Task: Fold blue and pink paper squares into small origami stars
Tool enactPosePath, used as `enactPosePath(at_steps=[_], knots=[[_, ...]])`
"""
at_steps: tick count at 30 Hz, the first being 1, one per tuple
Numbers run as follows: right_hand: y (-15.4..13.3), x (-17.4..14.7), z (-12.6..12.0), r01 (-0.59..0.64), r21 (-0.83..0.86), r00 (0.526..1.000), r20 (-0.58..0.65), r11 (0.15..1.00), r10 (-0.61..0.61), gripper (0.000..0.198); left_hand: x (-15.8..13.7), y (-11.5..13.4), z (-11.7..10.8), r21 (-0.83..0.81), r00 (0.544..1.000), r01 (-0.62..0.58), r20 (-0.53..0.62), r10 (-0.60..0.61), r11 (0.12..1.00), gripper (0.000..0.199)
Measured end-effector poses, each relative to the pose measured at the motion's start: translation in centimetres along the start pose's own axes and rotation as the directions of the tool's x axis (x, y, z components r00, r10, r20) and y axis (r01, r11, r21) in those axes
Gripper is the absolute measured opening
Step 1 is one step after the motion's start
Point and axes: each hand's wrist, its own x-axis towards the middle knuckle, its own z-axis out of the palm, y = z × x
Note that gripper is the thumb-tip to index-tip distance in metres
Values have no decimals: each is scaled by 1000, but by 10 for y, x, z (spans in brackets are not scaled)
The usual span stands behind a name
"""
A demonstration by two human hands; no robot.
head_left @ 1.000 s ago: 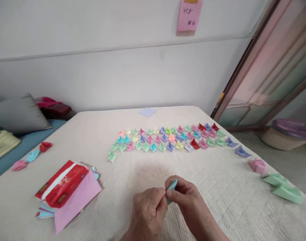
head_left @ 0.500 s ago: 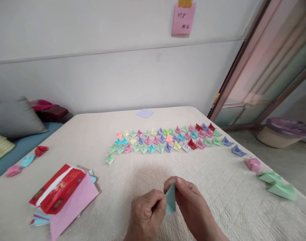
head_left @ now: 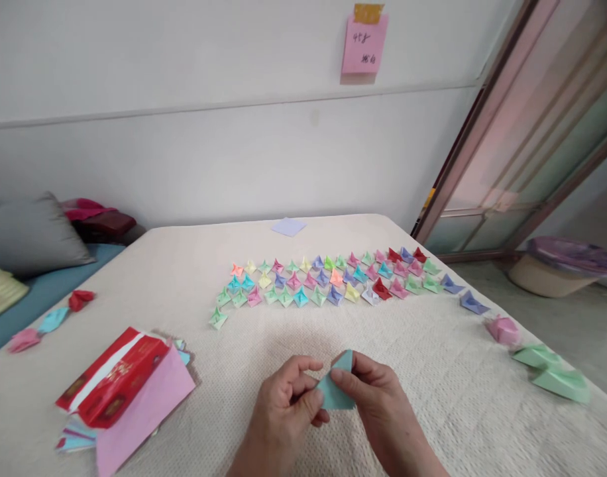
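Between my two hands is a small folded piece of teal paper (head_left: 337, 395), roughly triangular, held just above the bed's pale quilted cover (head_left: 219, 404). My left hand (head_left: 291, 404) pinches its lower left corner between thumb and fingers, the index finger lifted off. My right hand (head_left: 378, 397) grips the upper right part, thumb lying across the front face. Beyond the hands stand rows of small folded paper boats (head_left: 300, 296) in many colours. One green boat (head_left: 217, 318) sits apart at the near left of the rows.
A red packet (head_left: 117, 381) lies on a pink sheet (head_left: 144, 421) and other papers at left. A lilac square (head_left: 288, 227) lies near the wall. Larger green folded boats (head_left: 559, 382) line the right edge. A pink note (head_left: 365, 46) hangs on the wall; a bin (head_left: 556, 268) stands right.
The teal paper has turned from a narrow upright shape to a wider triangle facing me. My left fingers have loosened from a fist-like grip, and my right thumb has come onto the paper's front.
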Motion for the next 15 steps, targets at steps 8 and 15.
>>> enactPosePath(at_steps=[8, 15], knots=[[-3, -1, 7, -41, 45, 999, 21, 998, 40, 15, 0, 4, -3, 148, 998, -2, -56, 11, 989, 28], [-5, 2, 2, -30, -46, 1000, -7, 998, 29, 13, -3, 2, -1, 317, 996, -48, -60, 71, 947, 34]])
